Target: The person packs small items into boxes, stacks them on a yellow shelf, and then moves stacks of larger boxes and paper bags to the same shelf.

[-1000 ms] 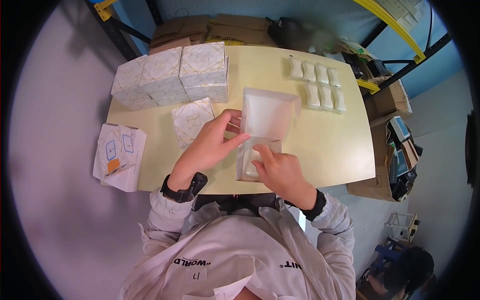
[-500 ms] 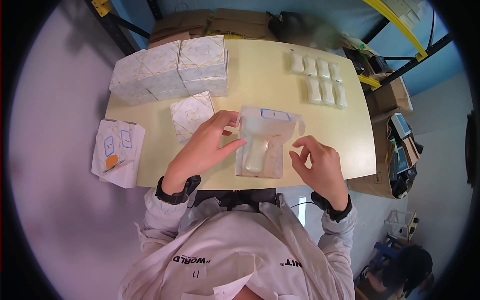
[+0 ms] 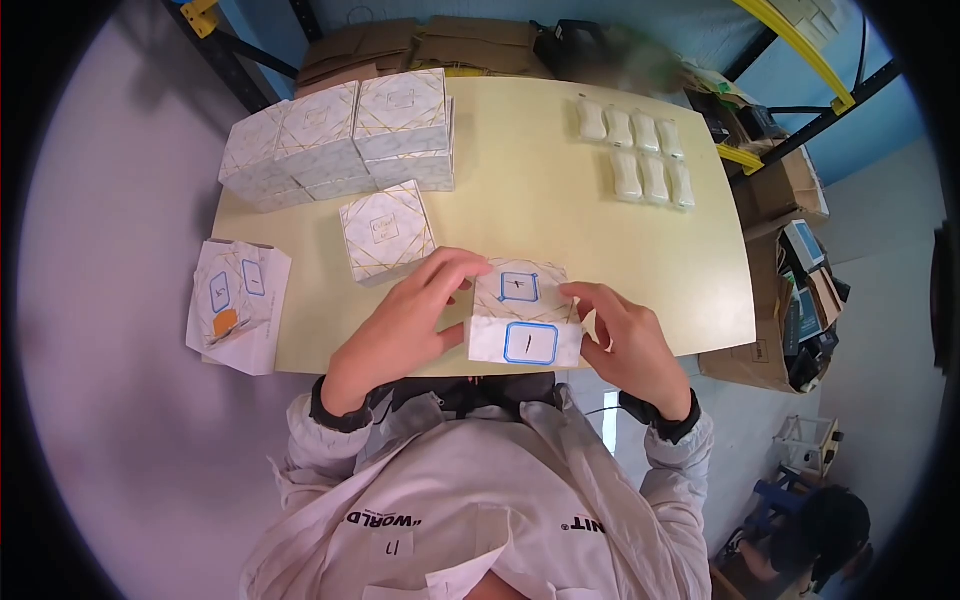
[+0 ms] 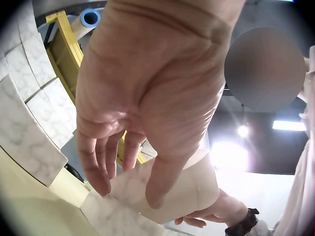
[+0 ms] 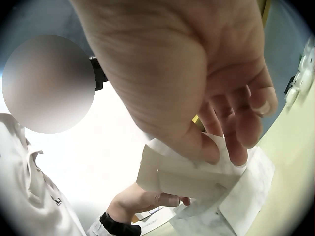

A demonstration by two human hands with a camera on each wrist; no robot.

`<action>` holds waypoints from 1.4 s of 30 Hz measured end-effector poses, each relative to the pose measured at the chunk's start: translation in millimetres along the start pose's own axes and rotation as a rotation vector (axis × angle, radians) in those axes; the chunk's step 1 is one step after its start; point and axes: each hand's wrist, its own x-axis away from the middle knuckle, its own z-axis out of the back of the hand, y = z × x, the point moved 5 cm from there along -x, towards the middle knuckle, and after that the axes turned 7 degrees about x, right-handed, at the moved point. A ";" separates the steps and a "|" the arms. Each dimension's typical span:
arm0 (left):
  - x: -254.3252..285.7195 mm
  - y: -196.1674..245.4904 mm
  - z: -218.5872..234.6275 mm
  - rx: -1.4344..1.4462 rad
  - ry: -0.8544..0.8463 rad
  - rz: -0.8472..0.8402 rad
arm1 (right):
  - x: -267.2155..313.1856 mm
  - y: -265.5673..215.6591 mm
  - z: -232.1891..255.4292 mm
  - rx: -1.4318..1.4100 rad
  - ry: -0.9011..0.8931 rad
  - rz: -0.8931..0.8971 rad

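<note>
In front of me, near the table's front edge, is a small marbled gift box (image 3: 490, 342) with gold lines. Its lid is folded over, with blue-framed labels on the top and front flap. My left hand (image 3: 400, 320) grips its left side, thumb low and fingers toward the back corner. On the right side, my right hand (image 3: 640, 345) pinches the lid's edge between thumb and forefinger. Both wrist views show the lid's side flap (image 4: 197, 189) sticking out between the hands. The lid hides the inside of the box.
Several similar boxes (image 3: 320, 130) stand stacked at the back left, with a single closed box (image 3: 375, 240) nearer. At the far left lies another box (image 3: 270, 320) with labels and an orange patch. Pale wrapped packets (image 3: 625, 175) lie in two rows at the back right.
The right hand left the pale packet inside the box and moved to the box's right side. The lid swung down toward me over the packet, and both hands now hold it.
</note>
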 end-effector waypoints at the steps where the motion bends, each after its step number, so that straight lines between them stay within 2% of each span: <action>1: 3.1 -0.8 -2.0 -0.024 -0.002 -0.010 | 1.1 1.9 -5.5 -0.002 0.022 0.079; 2: 6.2 -0.9 -3.5 -0.047 -0.005 -0.021 | 2.4 0.8 -8.1 -0.003 0.045 0.158; 9: 21.1 1.8 -8.0 -0.051 -0.072 0.020 | 6.4 2.3 -10.9 0.015 0.023 0.173; 12: 25.1 0.9 -12.6 -0.118 -0.080 -0.023 | 7.3 3.8 -14.5 0.044 -0.003 0.182; 15: 28.9 -8.7 -25.0 -0.082 -0.053 0.008 | 8.4 0.9 -14.8 0.087 -0.014 0.189; 18: 31.3 -21.2 -39.5 -0.073 0.043 0.021 | 11.1 0.9 -21.2 0.169 -0.007 0.267; 20: 31.2 -20.6 -40.7 -0.095 0.139 -0.067 | 12.3 -0.2 -27.4 0.189 -0.026 0.273; 21: 31.2 -21.7 -41.1 -0.096 0.140 -0.067 | 12.2 -1.6 -27.5 0.189 -0.026 0.274; 23: 30.0 -30.2 -40.8 0.028 0.122 0.053 | 10.8 -2.9 -28.4 0.165 -0.038 0.249; 27: 26.2 -28.2 -36.4 -0.031 0.149 0.042 | 5.6 -1.8 -36.2 0.172 -0.019 0.258; 29: 23.4 -20.8 -32.9 -0.087 0.207 -0.041 | 3.2 -4.6 -40.1 0.176 0.038 0.282; 35: 18.4 -21.7 -26.8 -0.003 0.282 0.026 | -4.3 -10.5 -44.0 0.272 0.132 0.333; 42: 10.9 -15.5 -17.1 -0.012 0.339 0.009 | -11.8 -9.7 -37.7 0.321 0.189 0.324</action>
